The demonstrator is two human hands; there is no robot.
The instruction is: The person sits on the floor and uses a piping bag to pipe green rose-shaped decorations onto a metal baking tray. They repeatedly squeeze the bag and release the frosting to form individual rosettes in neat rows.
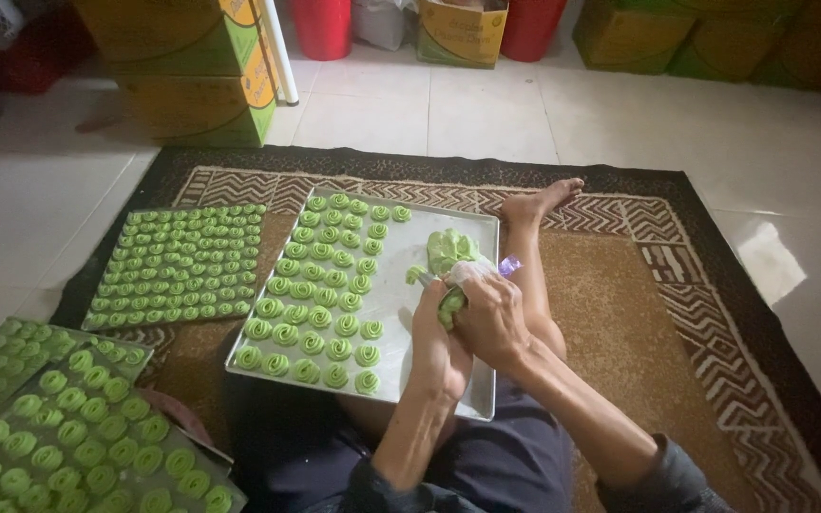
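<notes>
A metal baking tray (475,313) rests on my lap, its left part filled with rows of green piped dough swirls (320,285). Both hands hold a clear piping bag of green dough (452,258) over the tray's right part. My right hand (494,318) squeezes the bag from the right side. My left hand (437,347) grips the lower end near the nozzle, which is hidden behind the hands. The bag's twisted top shows a purple tie (509,265).
A second tray full of green swirls (178,266) lies on the patterned brown rug (620,313) to the left. Two more filled trays (68,427) sit at lower left. My bare foot (544,201) stretches past the tray. Cardboard boxes (201,85) and red bins (323,27) line the far tiled floor.
</notes>
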